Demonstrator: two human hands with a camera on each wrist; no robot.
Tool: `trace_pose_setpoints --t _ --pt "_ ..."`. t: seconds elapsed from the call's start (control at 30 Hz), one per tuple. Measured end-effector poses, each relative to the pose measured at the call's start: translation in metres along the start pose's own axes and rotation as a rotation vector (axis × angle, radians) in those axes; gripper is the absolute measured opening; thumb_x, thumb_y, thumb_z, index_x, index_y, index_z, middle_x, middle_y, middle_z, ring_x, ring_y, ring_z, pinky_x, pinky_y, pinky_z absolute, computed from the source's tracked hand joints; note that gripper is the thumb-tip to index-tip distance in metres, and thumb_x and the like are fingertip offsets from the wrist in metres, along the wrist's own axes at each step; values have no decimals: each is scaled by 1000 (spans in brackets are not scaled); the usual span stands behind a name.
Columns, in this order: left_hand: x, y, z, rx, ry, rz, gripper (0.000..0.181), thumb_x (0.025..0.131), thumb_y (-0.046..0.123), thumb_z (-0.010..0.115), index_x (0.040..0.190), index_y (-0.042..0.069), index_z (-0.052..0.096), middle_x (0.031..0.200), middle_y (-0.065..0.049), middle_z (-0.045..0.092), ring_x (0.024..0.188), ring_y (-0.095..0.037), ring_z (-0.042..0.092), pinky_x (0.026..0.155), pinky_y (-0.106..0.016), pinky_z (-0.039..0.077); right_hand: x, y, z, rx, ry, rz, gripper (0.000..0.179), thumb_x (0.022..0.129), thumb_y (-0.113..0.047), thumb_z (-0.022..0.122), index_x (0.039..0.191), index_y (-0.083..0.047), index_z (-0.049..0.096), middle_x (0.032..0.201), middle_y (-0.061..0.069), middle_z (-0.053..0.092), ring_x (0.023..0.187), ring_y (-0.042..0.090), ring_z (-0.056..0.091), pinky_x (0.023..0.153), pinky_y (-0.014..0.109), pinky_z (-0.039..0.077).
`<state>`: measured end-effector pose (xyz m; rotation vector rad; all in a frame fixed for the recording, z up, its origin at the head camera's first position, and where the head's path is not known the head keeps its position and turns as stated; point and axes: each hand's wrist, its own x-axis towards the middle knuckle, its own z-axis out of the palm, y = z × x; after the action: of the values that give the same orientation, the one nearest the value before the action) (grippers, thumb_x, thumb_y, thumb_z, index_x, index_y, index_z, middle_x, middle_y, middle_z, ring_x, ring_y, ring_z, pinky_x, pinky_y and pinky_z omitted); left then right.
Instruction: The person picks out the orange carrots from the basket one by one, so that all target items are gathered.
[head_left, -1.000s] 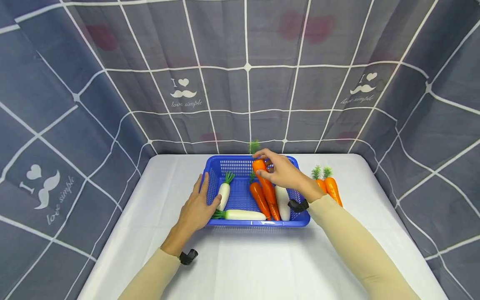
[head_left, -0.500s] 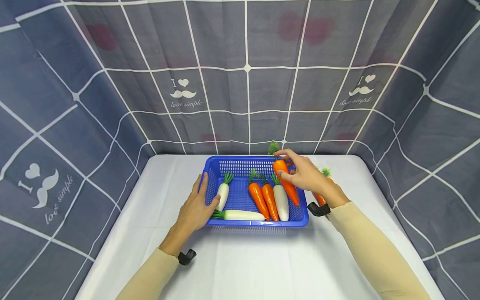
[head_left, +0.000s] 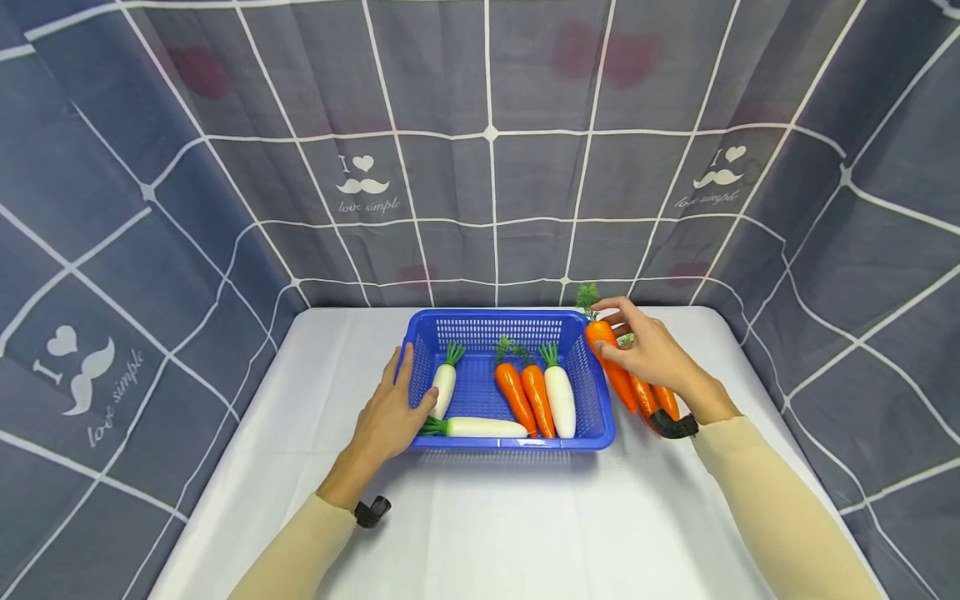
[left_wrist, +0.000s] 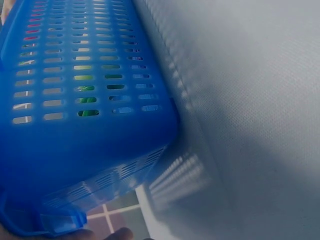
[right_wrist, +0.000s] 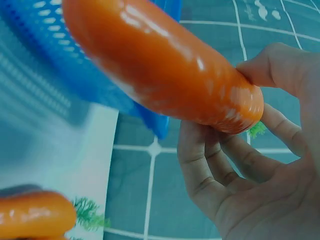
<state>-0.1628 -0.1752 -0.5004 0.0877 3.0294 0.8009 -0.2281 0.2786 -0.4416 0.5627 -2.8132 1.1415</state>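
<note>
My right hand (head_left: 652, 346) pinches an orange carrot (head_left: 611, 358) near its leafy top, just outside the right rim of the blue basket (head_left: 606, 421). In the right wrist view, thumb and fingers press on the thick end of the held carrot (right_wrist: 170, 60). My left hand (head_left: 390, 412) rests at the basket's left rim, fingers extended and thumb over the inside. Within the basket lie two carrots (head_left: 515, 396) (head_left: 538, 400), a white radish (head_left: 560, 400) beside them, another radish (head_left: 444, 390) at the left and a third radish (head_left: 487, 428) along the front wall.
More carrots (head_left: 666, 400) lie on the white tablecloth right of the basket, partly hidden by my right hand and wrist. A grey checked curtain (head_left: 450, 183) encloses the table (head_left: 480, 533) at the back and both sides.
My right hand has lifted the carrot out of the basket and carried it right, past the rim. The left hand has stayed at the basket's left side.
</note>
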Motion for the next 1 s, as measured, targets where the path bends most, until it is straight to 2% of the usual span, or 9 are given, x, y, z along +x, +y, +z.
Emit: trace_pose_setpoints --t 0.3,0.4,0.47,0.53,0.67,0.77,1.0 --pt "-2 -2 1 -1 -1 -2 98 117 55 60 190 18 6 197 -22 11 164 -61 50 106 -80 62 -21 24 -12 37 36 93 62 109 -20 81 161 -11 49 152 27 76 132 46 77 110 66 65" --pt "-2 -2 0 3 0 -4 98 117 55 60 190 18 5 197 -22 11 163 -61 50 107 -80 61 -27 33 -17 28 43 128 65 110 -25 82 163 -7 48 155 30 74 134 49 76 109 64 65" --pt "-3 -3 -1 5 2 -7 98 117 55 60 190 19 5 197 -22 10 163 -61 51 108 -81 61 -31 40 -21 14 50 149 66 110 -28 82 163 -5 50 156 31 73 134 50 76 106 54 67" --pt "-3 -3 -1 3 4 -5 98 117 54 60 190 19 5 197 -22 10 163 -62 51 109 -82 60 -35 48 -26 -2 61 165 66 110 -29 82 163 -4 53 156 31 72 135 50 75 102 40 66" --pt "-3 -2 -1 6 3 -1 98 117 55 59 190 19 4 197 -22 10 163 -62 51 109 -82 59 -44 65 -34 -23 94 188 63 111 -28 82 163 -3 58 154 31 73 132 50 75 92 13 52" --pt "-2 -2 0 5 1 -1 98 117 56 58 190 20 4 197 -21 10 163 -62 51 109 -82 59 -52 77 -39 -10 112 207 61 112 -27 81 163 -2 59 152 33 72 131 52 74 87 6 48" --pt "-1 0 -1 7 -1 4 98 117 58 57 190 21 4 197 -22 10 163 -62 51 110 -82 59 -66 104 -44 13 142 259 59 113 -23 78 160 7 59 150 41 70 130 59 73 82 2 48"
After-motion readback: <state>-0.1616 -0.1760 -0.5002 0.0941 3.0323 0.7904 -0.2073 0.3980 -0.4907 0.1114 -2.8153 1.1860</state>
